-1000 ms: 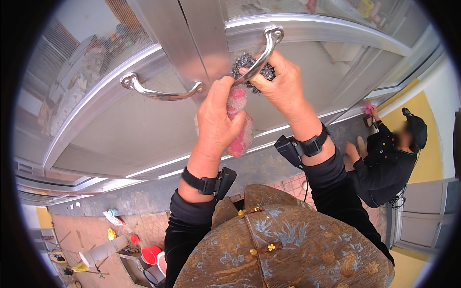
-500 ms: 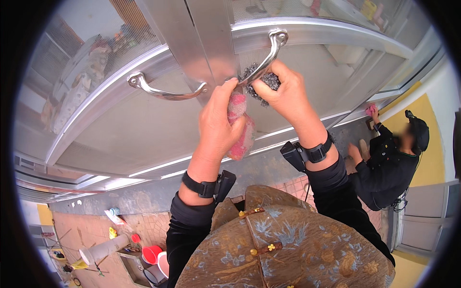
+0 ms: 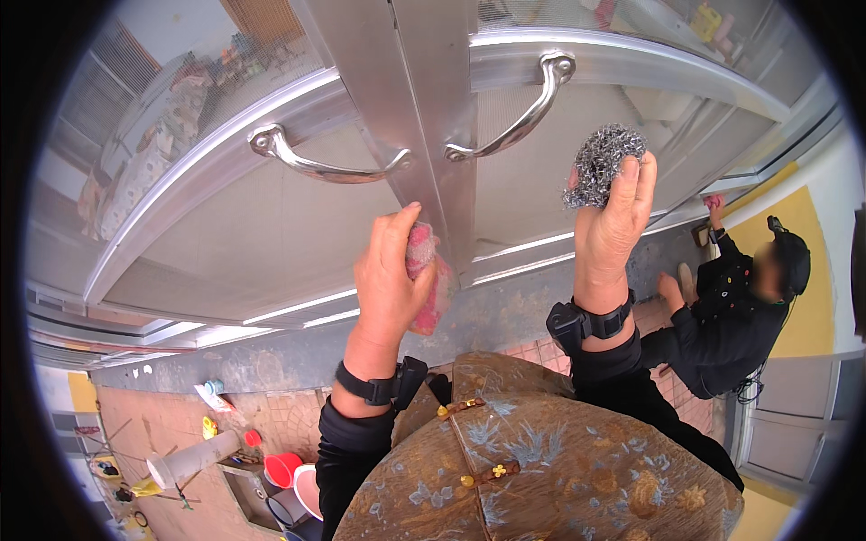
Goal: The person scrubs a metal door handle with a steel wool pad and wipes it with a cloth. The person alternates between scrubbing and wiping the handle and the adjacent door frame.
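Note:
My right hand [image 3: 617,212] grips a steel wool scrubber [image 3: 606,164], a silvery tangle of curled metal. It is held up in front of the right door panel, apart from the curved right door handle [image 3: 523,122]. In my left hand [image 3: 386,270] is a pink and white cloth [image 3: 431,284], bunched and hanging between thumb and fingers. That hand sits below the left door handle [image 3: 329,169], close to where the two metal doors [image 3: 410,81] meet. Both handles are shiny metal, and neither hand touches them.
To the right a person in black [image 3: 735,311] crouches by the wall, one hand on a pink cloth [image 3: 713,202]. At lower left are a red bucket [image 3: 282,470], a pale cylinder [image 3: 192,458] and a sink-like basin [image 3: 236,494] on the tiled ground.
My right hand has left the right handle and moved right with the scrubber. My left hand, still on the cloth, has dropped down and left, away from the handle's lower end.

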Motion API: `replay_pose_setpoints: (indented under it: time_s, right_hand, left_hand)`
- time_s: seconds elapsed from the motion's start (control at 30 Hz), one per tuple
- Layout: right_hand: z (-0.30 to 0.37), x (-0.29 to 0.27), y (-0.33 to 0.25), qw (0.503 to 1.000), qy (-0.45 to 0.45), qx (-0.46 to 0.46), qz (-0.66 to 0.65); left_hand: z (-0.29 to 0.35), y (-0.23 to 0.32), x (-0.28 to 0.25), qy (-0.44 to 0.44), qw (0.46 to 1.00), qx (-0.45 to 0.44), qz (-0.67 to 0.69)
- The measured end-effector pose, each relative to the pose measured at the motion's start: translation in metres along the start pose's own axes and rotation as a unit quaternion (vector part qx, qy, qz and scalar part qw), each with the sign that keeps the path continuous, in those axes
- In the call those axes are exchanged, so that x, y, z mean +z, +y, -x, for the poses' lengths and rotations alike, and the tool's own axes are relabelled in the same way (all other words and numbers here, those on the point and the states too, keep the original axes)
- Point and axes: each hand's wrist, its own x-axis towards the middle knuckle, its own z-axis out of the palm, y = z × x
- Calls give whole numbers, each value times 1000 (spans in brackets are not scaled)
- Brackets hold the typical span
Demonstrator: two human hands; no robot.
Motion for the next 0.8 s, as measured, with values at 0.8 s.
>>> replay_pose_setpoints:
  time_s: [0.8]
  right_hand:
    - [17, 12, 48, 843, -165, -173, 481]
  left_hand:
    - [-41, 18, 8, 27, 991, 126, -27]
